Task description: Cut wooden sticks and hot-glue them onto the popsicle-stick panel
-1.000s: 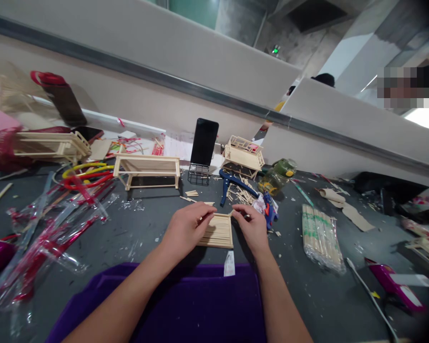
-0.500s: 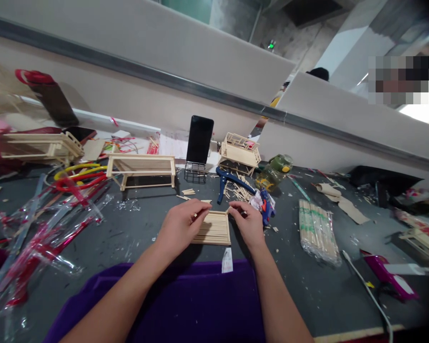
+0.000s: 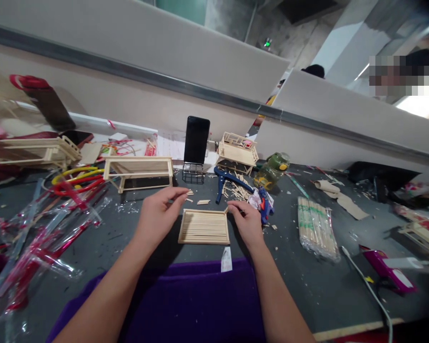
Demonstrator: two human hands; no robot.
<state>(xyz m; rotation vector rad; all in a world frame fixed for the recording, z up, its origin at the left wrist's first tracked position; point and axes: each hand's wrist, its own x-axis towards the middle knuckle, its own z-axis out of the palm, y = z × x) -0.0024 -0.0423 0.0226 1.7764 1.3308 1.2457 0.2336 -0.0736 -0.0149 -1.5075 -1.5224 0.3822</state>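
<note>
A small rectangular panel of wooden sticks (image 3: 203,227), with a raised edge, lies flat on the grey table in front of me. My right hand (image 3: 246,219) is at its far right corner, thumb and forefinger pinched on a short wooden stick (image 3: 226,210). Beyond the panel's left side, my left hand (image 3: 162,212) has its thumb and fingertips drawn close together beside a few short loose sticks (image 3: 190,193). Whether anything is between those fingertips is too small to tell. More short sticks (image 3: 203,202) lie just behind the panel.
Behind stand a stick-built frame (image 3: 139,169), a phone on a wire stand (image 3: 196,140) and a small wooden bed model (image 3: 238,152). Blue-handled cutters (image 3: 219,183) lie near a green bottle (image 3: 273,169). Rightward are bagged sticks (image 3: 316,226) and a purple glue gun (image 3: 388,269); plastic wrappers (image 3: 39,252) cover the left.
My left hand has moved left, off the panel, to the loose sticks behind it, uncovering the panel's left part. My right hand stays at the corner with its stick.
</note>
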